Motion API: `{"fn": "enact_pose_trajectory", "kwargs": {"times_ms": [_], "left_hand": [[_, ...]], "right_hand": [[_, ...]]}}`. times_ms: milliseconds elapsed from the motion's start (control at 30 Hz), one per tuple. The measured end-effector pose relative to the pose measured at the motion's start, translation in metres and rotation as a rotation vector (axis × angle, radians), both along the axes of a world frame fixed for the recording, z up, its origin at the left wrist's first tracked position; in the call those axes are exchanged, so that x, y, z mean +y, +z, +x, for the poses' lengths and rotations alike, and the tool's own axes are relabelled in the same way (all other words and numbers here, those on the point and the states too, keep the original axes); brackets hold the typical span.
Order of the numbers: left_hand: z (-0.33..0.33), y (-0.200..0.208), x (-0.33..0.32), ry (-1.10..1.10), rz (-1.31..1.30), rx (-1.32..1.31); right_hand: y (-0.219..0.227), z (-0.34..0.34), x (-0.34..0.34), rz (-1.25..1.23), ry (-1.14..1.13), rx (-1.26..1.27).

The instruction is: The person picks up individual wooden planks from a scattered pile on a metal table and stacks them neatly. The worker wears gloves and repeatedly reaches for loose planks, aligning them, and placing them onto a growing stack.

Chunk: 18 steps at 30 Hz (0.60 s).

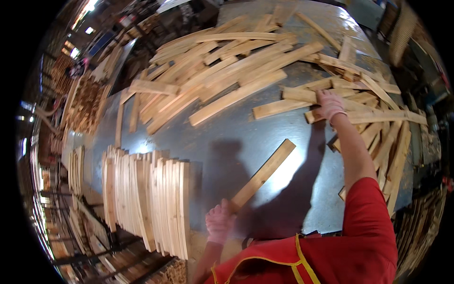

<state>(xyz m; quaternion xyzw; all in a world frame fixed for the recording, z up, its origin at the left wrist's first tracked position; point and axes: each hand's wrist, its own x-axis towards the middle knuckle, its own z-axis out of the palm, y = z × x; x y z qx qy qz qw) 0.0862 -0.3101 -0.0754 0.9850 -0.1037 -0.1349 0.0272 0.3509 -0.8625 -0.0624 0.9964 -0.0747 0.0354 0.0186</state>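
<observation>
My left hand [220,221], in a pinkish glove, is closed round the near end of a short wooden board [265,174]. That board slants away to the right above the metal table [213,161]. My right arm stretches forward to the loose pile on the right. There my gloved right hand [329,105] grips a wooden board [299,94] lying on top of others, its fingers curled over the upper side. Another board [279,109] lies just below it, its right part hidden by the pile and the hand.
A row of boards [146,196] stands side by side along the table's near left edge. Many loose boards [222,75] lie crisscrossed at the far side, and more [390,156] overlap on the right. Stacked wood [84,104] stands beyond the table at the left.
</observation>
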Motion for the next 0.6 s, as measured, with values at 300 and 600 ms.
{"fn": "enact_pose_trajectory", "kwargs": {"times_ms": [300, 600], "left_hand": [[-0.059, 0.003, 0.050, 0.759, -1.059, 0.330], [-0.116, 0.047, 0.121, 0.500, -0.394, 0.055]], "right_hand": [[0.043, -0.042, 0.204, 0.726, 0.149, 0.421], [-0.040, -0.159, 0.498, 1.128, 0.220, 0.681]]}}
